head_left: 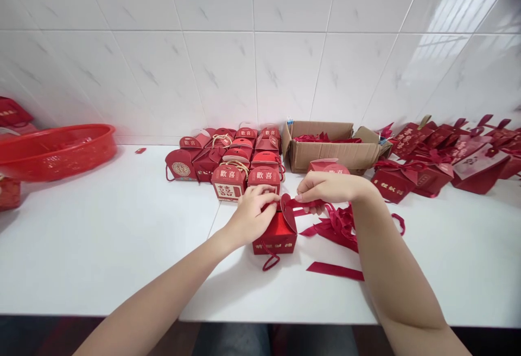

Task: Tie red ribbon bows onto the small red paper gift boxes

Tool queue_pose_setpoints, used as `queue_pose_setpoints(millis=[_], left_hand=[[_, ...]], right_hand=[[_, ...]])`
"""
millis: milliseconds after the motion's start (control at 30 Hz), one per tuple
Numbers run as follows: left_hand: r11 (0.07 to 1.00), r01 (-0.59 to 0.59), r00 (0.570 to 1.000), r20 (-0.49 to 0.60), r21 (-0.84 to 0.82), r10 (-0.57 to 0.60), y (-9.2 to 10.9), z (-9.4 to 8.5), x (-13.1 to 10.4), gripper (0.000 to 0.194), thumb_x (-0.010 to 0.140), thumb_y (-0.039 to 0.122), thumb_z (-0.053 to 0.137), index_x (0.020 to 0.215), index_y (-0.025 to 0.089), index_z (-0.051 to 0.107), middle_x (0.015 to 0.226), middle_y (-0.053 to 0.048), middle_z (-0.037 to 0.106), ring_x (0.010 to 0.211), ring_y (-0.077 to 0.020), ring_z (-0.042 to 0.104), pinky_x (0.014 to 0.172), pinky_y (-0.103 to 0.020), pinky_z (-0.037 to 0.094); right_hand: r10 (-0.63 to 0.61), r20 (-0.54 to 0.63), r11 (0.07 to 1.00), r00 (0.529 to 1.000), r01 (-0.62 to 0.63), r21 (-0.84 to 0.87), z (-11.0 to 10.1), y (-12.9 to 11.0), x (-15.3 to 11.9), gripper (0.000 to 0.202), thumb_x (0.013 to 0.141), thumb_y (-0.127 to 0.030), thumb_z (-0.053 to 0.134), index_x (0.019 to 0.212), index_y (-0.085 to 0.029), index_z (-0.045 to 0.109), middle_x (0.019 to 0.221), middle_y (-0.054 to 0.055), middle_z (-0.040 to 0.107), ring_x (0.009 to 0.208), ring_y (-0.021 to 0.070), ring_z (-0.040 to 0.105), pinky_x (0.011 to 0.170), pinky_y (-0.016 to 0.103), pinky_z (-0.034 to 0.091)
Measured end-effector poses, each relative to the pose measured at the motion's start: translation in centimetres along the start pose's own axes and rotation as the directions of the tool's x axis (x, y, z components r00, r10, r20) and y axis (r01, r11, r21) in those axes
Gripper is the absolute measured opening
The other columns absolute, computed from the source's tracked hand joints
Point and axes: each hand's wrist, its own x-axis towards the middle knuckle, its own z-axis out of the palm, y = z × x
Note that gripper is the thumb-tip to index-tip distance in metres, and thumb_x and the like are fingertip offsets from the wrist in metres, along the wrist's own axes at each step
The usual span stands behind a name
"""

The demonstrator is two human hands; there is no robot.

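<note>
A small red gift box (275,236) with gold characters stands in front of me, a red cord loop hanging from its near side. My left hand (255,216) is at the top left of this box, fingers closed on its upper flaps. To the box's right, my right hand (325,189) pinches a dark red ribbon (309,203) beside the raised rounded flap. The ribbon's far end is hidden by my hand. Under my right wrist lies a tangled pile of red ribbons (340,226). One flat ribbon strip (336,271) rests nearer the table edge.
Several red boxes (230,174) stand grouped behind my left hand. A cardboard box (337,152) holding red ribbons is against the tiled wall (288,79). Several ribbon-topped boxes (431,177) stand at right. A red plastic basin (61,152) is at left on the white table (122,253).
</note>
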Motion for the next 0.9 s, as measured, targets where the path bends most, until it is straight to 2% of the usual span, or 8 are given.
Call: queue_pose_setpoints(millis=[167,300,533,700,900], left_hand=[[1.000,-0.007,1.000,-0.018,-0.025,0.007,0.2,0.0,-0.1,0.025,0.088,0.030,0.046,0.096,0.026,0.070,0.124,-0.004,0.057,0.121,-0.0270,0.044,0.107,-0.053,0.030],[0.999,-0.008,1.000,-0.028,-0.054,0.007,0.3,-0.1,0.0,0.023,0.086,0.032,0.050,0.094,0.025,0.070,0.125,-0.005,0.056,0.121,-0.0272,0.044,0.107,-0.051,0.032],[0.998,-0.025,0.999,-0.033,-0.065,0.023,0.2,0.1,-0.1,0.022,0.080,0.025,0.054,0.095,0.021,0.069,0.123,-0.007,0.057,0.119,-0.0272,0.046,0.105,-0.048,0.036],[0.997,-0.029,0.999,-0.036,-0.078,0.026,0.1,0.2,-0.2,0.022,0.082,0.029,0.053,0.095,0.023,0.069,0.124,-0.006,0.057,0.121,-0.0275,0.045,0.106,-0.050,0.034],[0.997,-0.020,0.999,-0.031,-0.078,0.017,0.3,0.2,0.4,0.018,0.080,0.030,0.054,0.084,0.022,0.069,0.122,-0.007,0.059,0.121,-0.0290,0.044,0.106,-0.053,0.032]], right_hand=[[0.015,-0.013,1.000,1.000,-0.015,-0.022,0.0,0.0,0.3,0.025,0.077,-0.025,0.052,0.055,-0.014,0.051,0.054,0.000,0.055,0.050,0.0098,0.050,0.052,0.023,0.042],[0.025,-0.027,0.999,0.999,-0.024,0.033,0.1,0.0,0.2,0.022,0.076,-0.024,0.052,0.056,-0.015,0.051,0.055,0.000,0.055,0.053,0.0106,0.052,0.053,0.022,0.043],[0.071,-0.071,0.995,0.995,-0.066,0.070,0.2,-0.1,0.1,0.019,0.073,-0.025,0.057,0.057,-0.015,0.055,0.055,0.000,0.055,0.051,0.0103,0.050,0.050,0.022,0.041],[0.029,-0.060,0.997,0.998,-0.024,0.077,-0.1,0.2,0.7,0.023,0.076,-0.025,0.055,0.056,-0.014,0.052,0.050,0.000,0.052,0.049,0.0099,0.050,0.048,0.021,0.040],[0.010,0.003,0.995,1.000,-0.010,0.101,-0.4,0.9,1.3,0.026,0.077,-0.026,0.055,0.054,-0.015,0.047,0.047,-0.002,0.049,0.043,0.0079,0.048,0.046,0.020,0.040]])
